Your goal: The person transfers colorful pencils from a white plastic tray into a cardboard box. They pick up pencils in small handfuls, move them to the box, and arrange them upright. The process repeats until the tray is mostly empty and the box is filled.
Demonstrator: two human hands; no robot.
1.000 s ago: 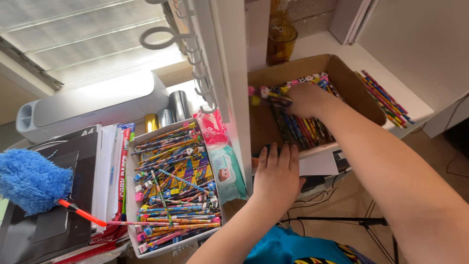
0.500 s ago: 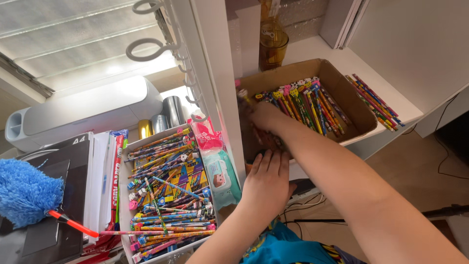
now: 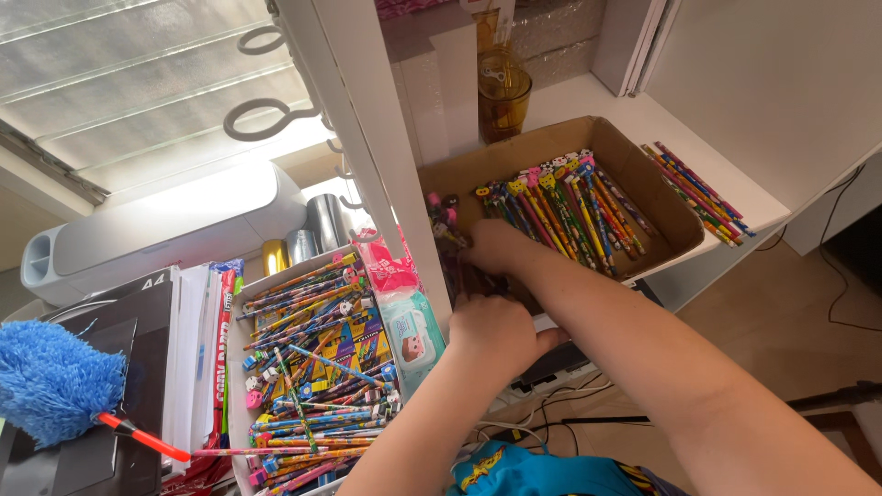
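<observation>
Pencils (image 3: 560, 207) lie in row inside brown box (image 3: 661, 207) on white shelf (image 3: 643, 119), right of post (image 3: 386, 165). Right hand (image 3: 496, 250) has moved from box's far right to near-left corner, fingers curled onto dark pencils there; grip hidden. Left hand (image 3: 491, 335) stays at box's near edge, now curled. Work shifts to left end of row. White tray (image 3: 241, 312) of pencils left, untouched.

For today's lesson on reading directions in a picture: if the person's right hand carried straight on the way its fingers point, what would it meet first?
The right hand points leftward inside the cardboard box. It would probably first meet the dark pencils by the box's left wall; depth is unclear.
</observation>
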